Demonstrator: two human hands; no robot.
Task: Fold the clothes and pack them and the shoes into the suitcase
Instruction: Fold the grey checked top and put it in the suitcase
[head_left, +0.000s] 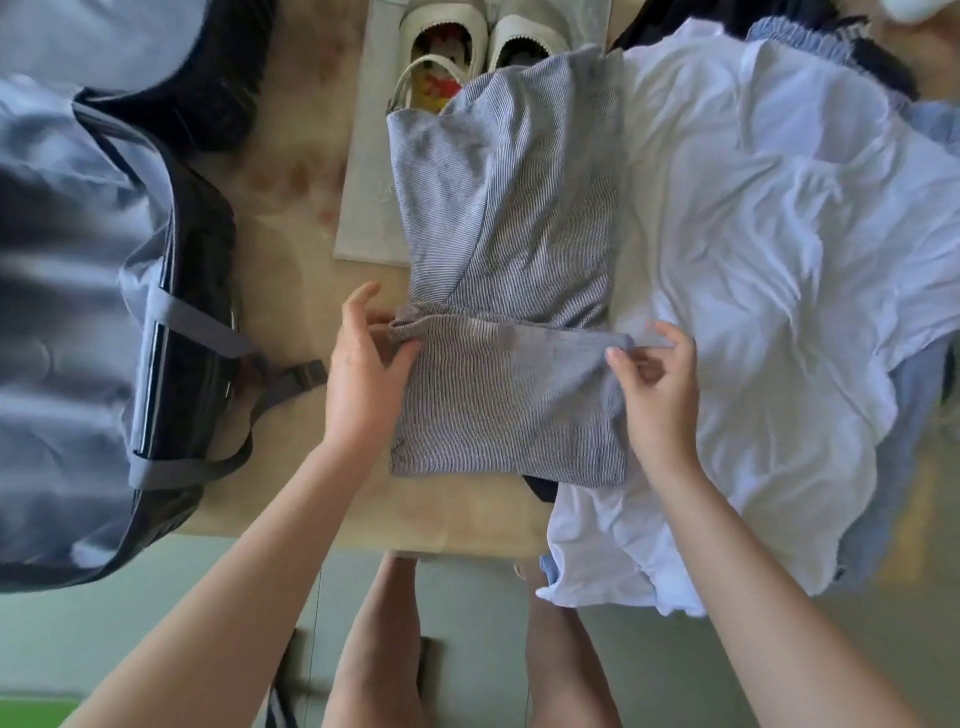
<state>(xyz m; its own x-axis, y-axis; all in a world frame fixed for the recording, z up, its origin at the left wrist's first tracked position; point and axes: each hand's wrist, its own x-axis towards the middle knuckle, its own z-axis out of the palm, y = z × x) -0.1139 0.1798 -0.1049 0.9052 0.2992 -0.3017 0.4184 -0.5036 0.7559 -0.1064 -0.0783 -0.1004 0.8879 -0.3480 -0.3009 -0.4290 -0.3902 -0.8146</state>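
- Grey-striped knit top (504, 218) lies mid-table (291, 208), its near end doubled over. The left hand (363, 374) pinches the fold's left corner and the right hand (660, 384) pinches its right corner.
- An uneven pull could skew the fold.
- The white garment (779, 234) touching its right edge may snag and drag along.
- The suitcase (156, 312) lies open at the left.

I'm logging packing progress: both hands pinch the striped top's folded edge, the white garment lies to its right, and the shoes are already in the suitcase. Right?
Not quite. The head view shows the shoes outside the suitcase, on a cloth bag beyond the striped top. The rest holds: left hand and right hand pinch its folded edge, white garment at its right.
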